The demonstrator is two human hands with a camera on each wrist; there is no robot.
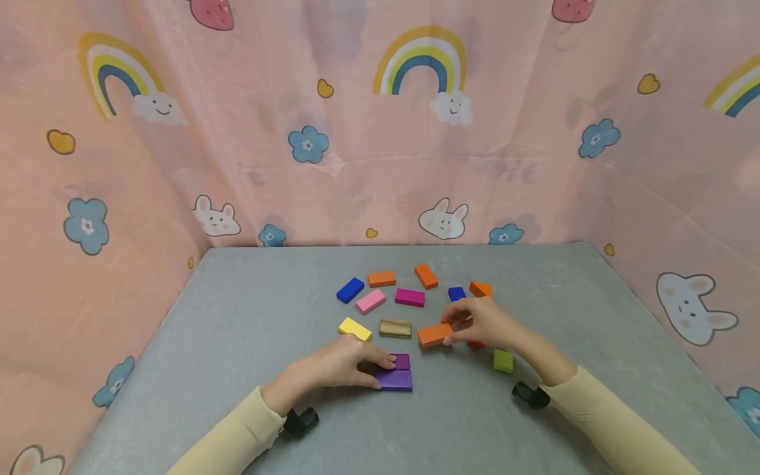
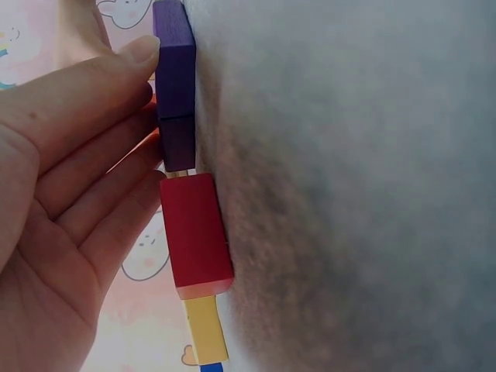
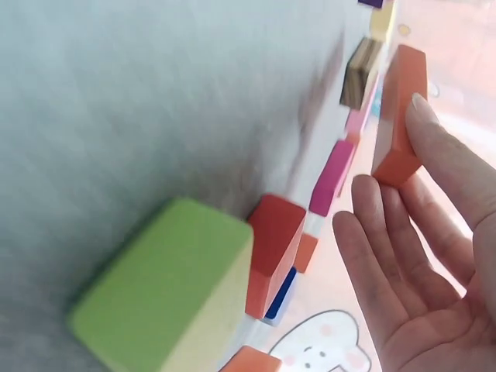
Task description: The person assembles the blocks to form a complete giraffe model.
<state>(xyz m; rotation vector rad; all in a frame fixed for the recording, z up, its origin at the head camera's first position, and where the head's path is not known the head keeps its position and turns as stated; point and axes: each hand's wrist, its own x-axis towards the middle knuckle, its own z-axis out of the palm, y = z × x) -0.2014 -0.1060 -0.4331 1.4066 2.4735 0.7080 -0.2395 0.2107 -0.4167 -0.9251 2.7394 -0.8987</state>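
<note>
Two purple blocks lie side by side near the table's middle: a larger violet block [image 1: 394, 380] in front and a darker purple block [image 1: 402, 361] behind it. At their left end my left hand [image 1: 329, 366] holds them, thumb on the violet one and fingers at the darker one. My right hand [image 1: 487, 323] pinches an orange rectangular block [image 1: 435, 335] between thumb and fingers. In the right wrist view, this orange block [image 3: 401, 116] is held up off the table. A red block [image 3: 275, 248] lies below that hand, mostly hidden in the head view.
Beyond the hands are a yellow block [image 1: 355, 328], a wood-grained block [image 1: 395, 328], a magenta block [image 1: 410, 297], a pink block [image 1: 371, 301], blue blocks [image 1: 350, 290] and more orange blocks [image 1: 382, 279]. A green block [image 1: 503, 361] lies by the right wrist. Patterned cloth [image 1: 380, 185] hangs behind the table.
</note>
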